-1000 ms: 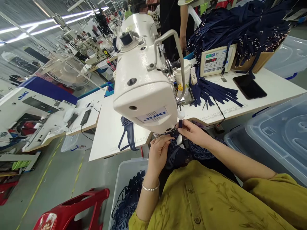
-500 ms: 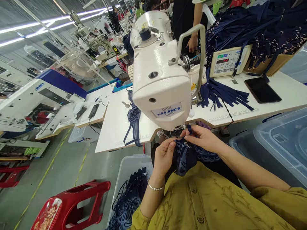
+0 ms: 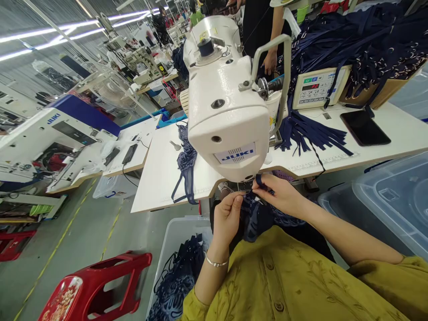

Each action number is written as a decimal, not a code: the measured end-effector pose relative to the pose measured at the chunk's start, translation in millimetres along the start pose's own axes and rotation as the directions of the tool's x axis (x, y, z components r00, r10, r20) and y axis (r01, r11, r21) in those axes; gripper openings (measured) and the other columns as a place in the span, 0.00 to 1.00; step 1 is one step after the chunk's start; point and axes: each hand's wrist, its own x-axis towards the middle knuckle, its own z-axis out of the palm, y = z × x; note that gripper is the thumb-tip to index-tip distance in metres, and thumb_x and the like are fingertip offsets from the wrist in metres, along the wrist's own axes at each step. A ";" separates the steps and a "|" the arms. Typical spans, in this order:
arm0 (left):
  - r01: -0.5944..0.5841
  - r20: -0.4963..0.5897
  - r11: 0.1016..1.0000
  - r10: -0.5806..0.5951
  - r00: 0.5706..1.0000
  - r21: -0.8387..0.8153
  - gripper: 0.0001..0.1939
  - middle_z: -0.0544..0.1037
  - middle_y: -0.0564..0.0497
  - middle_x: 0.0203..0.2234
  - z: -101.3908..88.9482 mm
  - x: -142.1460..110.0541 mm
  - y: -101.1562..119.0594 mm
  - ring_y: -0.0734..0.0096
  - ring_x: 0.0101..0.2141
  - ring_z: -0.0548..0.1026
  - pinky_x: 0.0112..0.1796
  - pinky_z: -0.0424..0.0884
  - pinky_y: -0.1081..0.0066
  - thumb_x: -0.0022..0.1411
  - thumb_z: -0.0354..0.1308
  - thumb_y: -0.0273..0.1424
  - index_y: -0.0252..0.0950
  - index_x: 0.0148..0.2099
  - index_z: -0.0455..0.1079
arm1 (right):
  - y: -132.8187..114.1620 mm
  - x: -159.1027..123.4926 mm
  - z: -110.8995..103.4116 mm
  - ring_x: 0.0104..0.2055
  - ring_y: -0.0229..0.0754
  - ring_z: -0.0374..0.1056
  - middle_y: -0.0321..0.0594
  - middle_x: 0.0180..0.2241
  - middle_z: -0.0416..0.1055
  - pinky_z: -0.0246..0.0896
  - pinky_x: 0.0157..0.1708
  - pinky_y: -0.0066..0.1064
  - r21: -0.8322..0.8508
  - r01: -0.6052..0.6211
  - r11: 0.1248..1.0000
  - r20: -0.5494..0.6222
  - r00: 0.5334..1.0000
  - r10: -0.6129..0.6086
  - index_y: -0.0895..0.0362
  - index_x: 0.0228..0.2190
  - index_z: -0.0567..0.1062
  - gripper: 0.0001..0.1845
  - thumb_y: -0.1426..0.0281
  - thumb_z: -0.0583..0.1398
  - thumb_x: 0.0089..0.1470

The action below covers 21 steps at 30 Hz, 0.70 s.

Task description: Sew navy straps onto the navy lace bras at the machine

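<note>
A navy lace bra [image 3: 252,223] hangs from both hands, just below the head of the white sewing machine [image 3: 229,116]. My left hand [image 3: 228,215] pinches the bra's upper edge between thumb and fingers. My right hand [image 3: 279,191] is closed on a navy strap [image 3: 259,179], which loops up over the fingers where it meets the bra. The machine's needle area lies right at the fingertips, mostly hidden by the hands and the machine head. Another navy lace bra [image 3: 187,154] lies on the table left of the machine.
Navy straps [image 3: 321,133] spill beside the control panel [image 3: 321,87], near a black phone [image 3: 365,128]. A clear bin [image 3: 167,236] of navy pieces stands below left, by a red stool [image 3: 100,285]. Translucent bins [image 3: 394,191] stand at right. A person's hand [image 3: 270,61] shows behind the machine.
My right hand has shifted slightly left and down toward the left hand, and the strap's loop now shows larger over its fingers. The left hand keeps its pinch.
</note>
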 end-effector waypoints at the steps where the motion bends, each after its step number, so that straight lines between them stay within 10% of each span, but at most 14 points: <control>1: -0.067 -0.010 0.995 0.068 0.998 0.076 0.11 0.82 0.51 0.38 -1.6 0.3 1.2 0.69 0.39 0.78 0.40 0.72 0.71 0.68 0.52 0.34 0.39 0.44 0.75 | -0.4 0.7 0.5 0.34 0.39 0.66 0.38 0.33 0.71 0.62 0.35 0.30 -0.012 0.015 1.000 -0.011 1.000 -0.015 0.55 0.33 0.71 0.06 0.65 0.58 0.58; 6: -0.446 0.012 0.802 0.482 0.876 0.397 0.12 0.81 0.49 0.43 -9.2 1.3 4.4 0.71 0.39 0.79 0.44 0.70 0.68 0.67 0.51 0.23 0.40 0.47 0.72 | 6.9 3.4 4.6 0.33 0.40 0.67 0.37 0.31 0.72 0.64 0.33 0.31 0.259 -0.159 0.953 -0.070 0.981 0.182 0.55 0.34 0.72 0.12 0.59 0.60 0.55; 9: -0.492 0.049 0.778 0.516 0.855 0.391 0.13 0.80 0.49 0.45 -8.5 -0.8 4.4 0.71 0.42 0.78 0.46 0.69 0.67 0.66 0.50 0.21 0.40 0.48 0.71 | 9.3 2.4 5.1 0.29 0.39 0.65 0.35 0.27 0.69 0.63 0.31 0.31 0.332 -0.198 0.922 -0.044 0.973 0.225 0.55 0.33 0.71 0.14 0.57 0.59 0.56; 15: -0.102 -0.011 0.989 0.104 0.995 0.107 0.12 0.81 0.51 0.38 -4.7 -10.8 13.7 0.69 0.39 0.78 0.41 0.72 0.71 0.69 0.50 0.34 0.40 0.43 0.74 | 4.4 -5.0 2.4 0.39 0.43 0.69 0.42 0.42 0.73 0.65 0.39 0.33 0.333 -0.141 0.932 0.029 0.990 0.139 0.54 0.35 0.70 0.13 0.57 0.60 0.56; 21: 0.239 0.228 0.902 -0.163 0.960 -0.360 0.19 0.76 0.50 0.31 2.5 -23.4 26.0 0.72 0.29 0.73 0.30 0.68 0.73 0.68 0.46 0.47 0.38 0.45 0.69 | -14.7 -18.9 -8.0 0.34 0.39 0.68 0.36 0.31 0.69 0.65 0.34 0.29 0.327 -0.173 0.929 0.107 0.984 0.145 0.53 0.35 0.67 0.11 0.59 0.58 0.59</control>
